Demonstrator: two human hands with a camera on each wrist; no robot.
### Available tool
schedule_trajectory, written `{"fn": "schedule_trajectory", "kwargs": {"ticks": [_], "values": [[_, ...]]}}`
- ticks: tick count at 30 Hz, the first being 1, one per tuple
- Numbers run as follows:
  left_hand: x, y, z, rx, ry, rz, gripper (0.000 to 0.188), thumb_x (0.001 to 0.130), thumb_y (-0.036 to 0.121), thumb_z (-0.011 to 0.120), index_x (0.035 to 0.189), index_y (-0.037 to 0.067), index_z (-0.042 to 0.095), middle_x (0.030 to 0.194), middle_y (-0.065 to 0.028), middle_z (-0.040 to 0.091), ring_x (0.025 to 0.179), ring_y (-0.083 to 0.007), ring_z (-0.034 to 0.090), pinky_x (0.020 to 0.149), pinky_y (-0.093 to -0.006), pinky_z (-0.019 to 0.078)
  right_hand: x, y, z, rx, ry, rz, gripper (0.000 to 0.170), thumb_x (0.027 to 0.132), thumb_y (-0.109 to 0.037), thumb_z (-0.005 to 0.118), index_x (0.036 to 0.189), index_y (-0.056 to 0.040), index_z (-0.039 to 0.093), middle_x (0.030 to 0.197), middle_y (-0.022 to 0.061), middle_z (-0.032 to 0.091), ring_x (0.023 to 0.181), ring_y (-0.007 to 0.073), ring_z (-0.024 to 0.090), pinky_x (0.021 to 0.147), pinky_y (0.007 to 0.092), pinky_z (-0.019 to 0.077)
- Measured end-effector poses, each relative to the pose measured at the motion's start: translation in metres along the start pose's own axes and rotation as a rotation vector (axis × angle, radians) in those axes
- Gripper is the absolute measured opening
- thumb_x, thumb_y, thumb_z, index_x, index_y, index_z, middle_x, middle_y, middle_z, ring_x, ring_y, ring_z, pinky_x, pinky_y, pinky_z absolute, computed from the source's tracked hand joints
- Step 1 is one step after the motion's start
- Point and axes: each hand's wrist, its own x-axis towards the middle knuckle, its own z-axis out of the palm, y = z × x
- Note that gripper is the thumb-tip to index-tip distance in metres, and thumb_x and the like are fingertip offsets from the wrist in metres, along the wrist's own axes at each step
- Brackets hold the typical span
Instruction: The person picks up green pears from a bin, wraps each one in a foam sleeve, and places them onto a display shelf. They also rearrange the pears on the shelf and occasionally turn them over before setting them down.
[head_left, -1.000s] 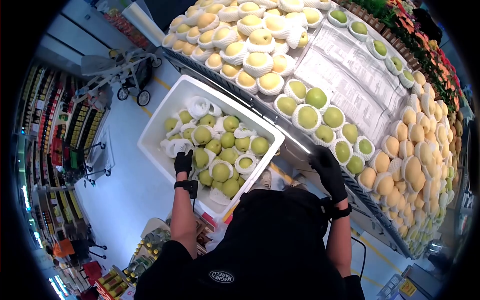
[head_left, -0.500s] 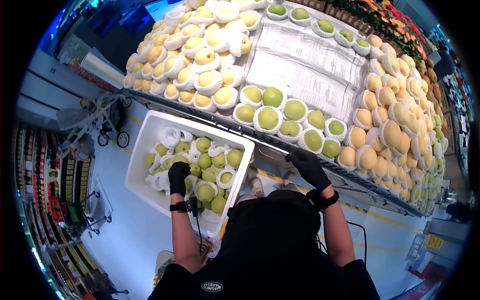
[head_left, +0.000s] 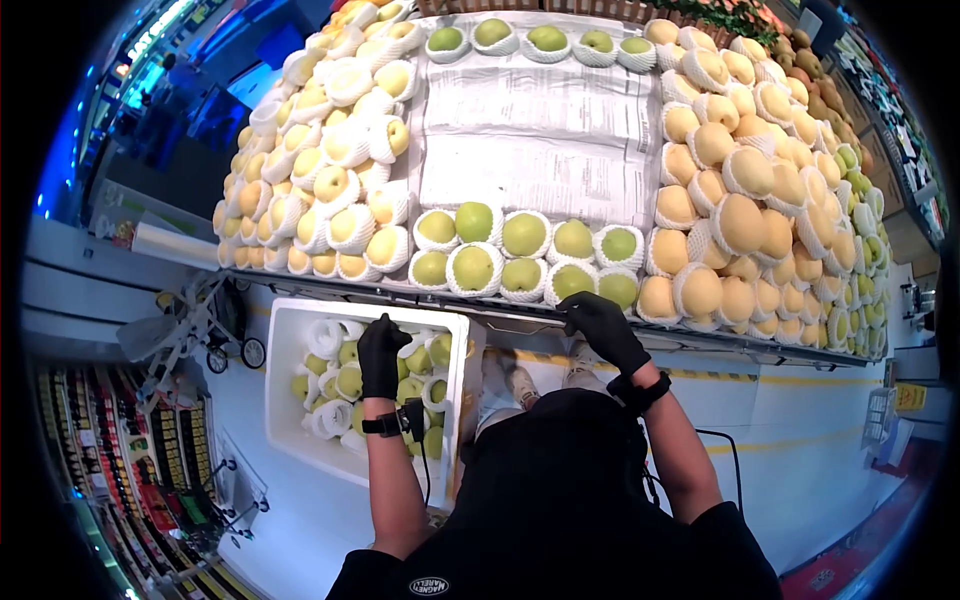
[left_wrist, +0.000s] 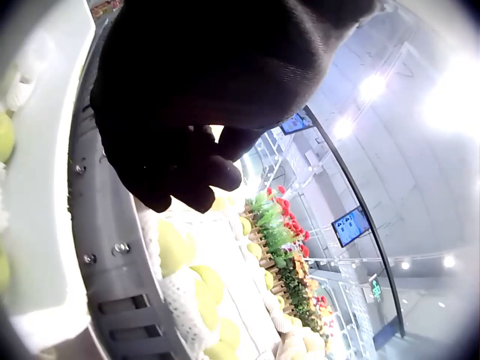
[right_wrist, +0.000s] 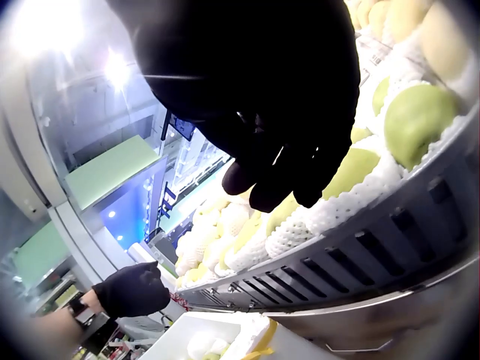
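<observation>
My left hand (head_left: 383, 355), in a black glove, hovers over the white foam box (head_left: 285, 400) below the stand's front edge. Its fingers (left_wrist: 199, 191) hang loosely curled, and nothing shows between them. Inside the box are green pears (head_left: 350, 382), some in white foam nets, partly hidden by this hand and forearm. At the front rail of the fruit stand my right hand (head_left: 605, 333), also black-gloved, has loosely bent fingers and no fruit in them. Just beyond it, netted green pears (head_left: 520, 235) stand in two rows on the paper-lined middle section.
Yellow pears (head_left: 350, 228) in nets are heaped on the left of the stand, yellowish-orange fruit (head_left: 740, 222) on the right. White printed paper (head_left: 540, 165) lines the section between. A stroller (head_left: 185, 325) and shelves (head_left: 110, 460) are to the left, a yellow sign (head_left: 909, 397) far right.
My left hand has lifted from the foam nets in the box and moved toward the stand. My right hand stays near the rail. The head view has turned to face the stand.
</observation>
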Motion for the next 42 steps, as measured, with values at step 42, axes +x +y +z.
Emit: {"fn": "schedule_trajectory", "kwargs": {"ticks": [42], "values": [[0.183, 0.108, 0.401, 0.610, -0.471, 0.671, 0.037, 0.082, 0.009, 0.071, 0.116, 0.003, 0.057, 0.107, -0.0069, 0.062, 0.090, -0.0148, 0.060, 0.081, -0.0290, 0.0496, 0.047, 0.022, -0.096, 0.165, 0.304, -0.173, 0.039, 0.084, -0.009, 0.064, 0.121, -0.0038, 0.053, 0.107, 0.0140, 0.061, 0.091, 0.0245, 0.063, 0.078, 0.0341, 0.0510]]}}
